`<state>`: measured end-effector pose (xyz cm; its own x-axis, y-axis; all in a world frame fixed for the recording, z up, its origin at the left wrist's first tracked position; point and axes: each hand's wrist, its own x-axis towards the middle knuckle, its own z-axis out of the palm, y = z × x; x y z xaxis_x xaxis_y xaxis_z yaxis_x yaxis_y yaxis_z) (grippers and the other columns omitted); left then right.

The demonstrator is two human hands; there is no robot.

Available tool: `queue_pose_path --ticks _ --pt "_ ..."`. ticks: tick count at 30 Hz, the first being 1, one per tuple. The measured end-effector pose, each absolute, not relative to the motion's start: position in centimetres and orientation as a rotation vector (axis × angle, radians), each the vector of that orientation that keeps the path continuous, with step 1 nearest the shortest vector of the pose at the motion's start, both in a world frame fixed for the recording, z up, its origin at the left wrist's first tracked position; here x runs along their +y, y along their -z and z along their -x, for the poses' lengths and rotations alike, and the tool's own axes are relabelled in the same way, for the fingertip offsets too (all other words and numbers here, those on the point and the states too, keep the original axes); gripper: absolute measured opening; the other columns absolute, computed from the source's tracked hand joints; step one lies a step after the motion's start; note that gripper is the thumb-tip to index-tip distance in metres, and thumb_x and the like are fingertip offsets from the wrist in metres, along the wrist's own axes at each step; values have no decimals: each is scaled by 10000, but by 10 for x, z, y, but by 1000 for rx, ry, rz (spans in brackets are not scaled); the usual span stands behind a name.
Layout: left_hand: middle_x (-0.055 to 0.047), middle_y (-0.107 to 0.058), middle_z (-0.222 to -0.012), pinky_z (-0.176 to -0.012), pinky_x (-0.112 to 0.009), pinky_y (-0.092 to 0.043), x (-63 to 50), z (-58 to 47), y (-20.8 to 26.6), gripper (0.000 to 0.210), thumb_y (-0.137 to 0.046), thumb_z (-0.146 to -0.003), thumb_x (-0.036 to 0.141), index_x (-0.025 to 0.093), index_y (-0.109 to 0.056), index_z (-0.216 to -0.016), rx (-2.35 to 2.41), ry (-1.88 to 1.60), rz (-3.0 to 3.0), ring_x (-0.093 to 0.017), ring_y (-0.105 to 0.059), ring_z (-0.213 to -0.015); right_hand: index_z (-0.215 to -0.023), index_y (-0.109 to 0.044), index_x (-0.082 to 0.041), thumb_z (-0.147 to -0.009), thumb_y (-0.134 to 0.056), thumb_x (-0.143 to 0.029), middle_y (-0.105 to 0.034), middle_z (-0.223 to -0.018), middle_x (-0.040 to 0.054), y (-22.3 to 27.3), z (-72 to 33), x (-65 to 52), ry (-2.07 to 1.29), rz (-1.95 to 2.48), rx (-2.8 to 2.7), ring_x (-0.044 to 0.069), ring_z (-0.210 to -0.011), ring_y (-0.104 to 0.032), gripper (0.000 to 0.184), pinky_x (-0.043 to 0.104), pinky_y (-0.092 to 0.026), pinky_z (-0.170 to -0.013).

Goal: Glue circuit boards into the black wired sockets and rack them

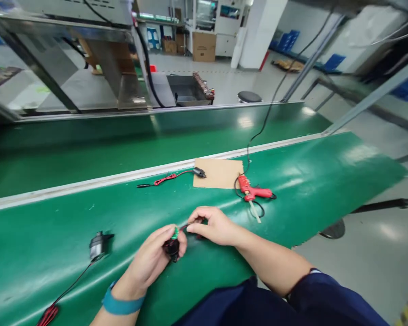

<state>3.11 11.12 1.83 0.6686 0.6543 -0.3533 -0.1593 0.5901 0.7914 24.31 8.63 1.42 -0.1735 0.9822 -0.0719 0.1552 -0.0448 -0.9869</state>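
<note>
My left hand [153,257], with a teal band at the wrist, is closed around a small black pump-like device [172,248]. A green circuit board [175,234] shows at its upper end, by the thumb. Just to the right, my right hand [212,225] is closed, pinching a thin red-and-black wire [183,227] that runs to the device. Part of the wire is hidden behind the right fingers. A similar black device [98,245] lies on the green mat to the left, its wire [68,285] trailing to a red-and-black bundle near the lower edge.
Beyond my hands, a cardboard sheet [219,174] carries another small black device [199,172] with a red-and-black lead [166,179]. A red glue gun [255,192] lies at its right, its black cord [267,115] rising upward. A pale rail [122,175] crosses the green bench [292,163].
</note>
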Motion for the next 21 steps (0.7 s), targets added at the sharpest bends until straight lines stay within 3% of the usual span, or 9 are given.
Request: queue_pose_path --ticks 3,8,11,14,17,21 --pt "-75 -653 -767 -676 -308 -489 109 -15 -32 332 -576 -967 413 157 -707 -803 759 -681 -788 -210 -571 -742 -971 -716 -181 -871 -765 -457 -714 -965 64 -26 -265 75 -1034 1351 -1493 189 -879 -671 298 351 -544 -860" --pt "-114 -724 -1012 -858 -354 -525 94 11 -57 318 -653 -909 462 181 -764 -1008 937 -757 -1024 -291 -629 -976 -1041 -712 -189 -928 -711 -360 -716 -990 89 -43 -304 46 -824 1427 -1537 219 -918 -672 204 398 -549 -887" --pt "-114 -725 -1100 -934 -360 -511 82 7 -72 316 -637 -944 419 199 -743 -1144 859 -572 -1241 -303 -639 -1068 -1239 -681 -216 -960 -681 -336 -700 -1224 122 -54 -302 35 -805 1356 -1678 257 -1144 -648 304 453 -518 -1025" --pt "-104 -713 -1154 -972 -367 -507 74 -5 -82 290 -606 -982 357 218 -715 -1213 742 -423 -1382 -278 -645 -1073 -1472 -530 -254 -994 -642 -333 -570 -1485 118 -64 -284 32 -916 1147 -1869 267 -1396 -502 498 498 -404 -1177" --pt "-100 -707 -1179 -1001 -383 -513 68 -10 -83 311 -642 -966 313 229 -687 -1262 707 -399 -1421 -258 -643 -1061 -1506 -488 -247 -1010 -615 -322 -594 -1459 119 -68 -263 37 -1014 954 -1945 249 -1391 -513 517 471 -423 -1167" --pt "-105 -716 -1167 -992 -404 -531 62 -4 -79 313 -681 -939 283 224 -695 -1246 711 -390 -1387 -269 -654 -1056 -1359 -605 -212 -1012 -610 -289 -708 -1230 111 -62 -247 47 -1059 863 -1935 225 -1185 -638 355 420 -504 -1055"
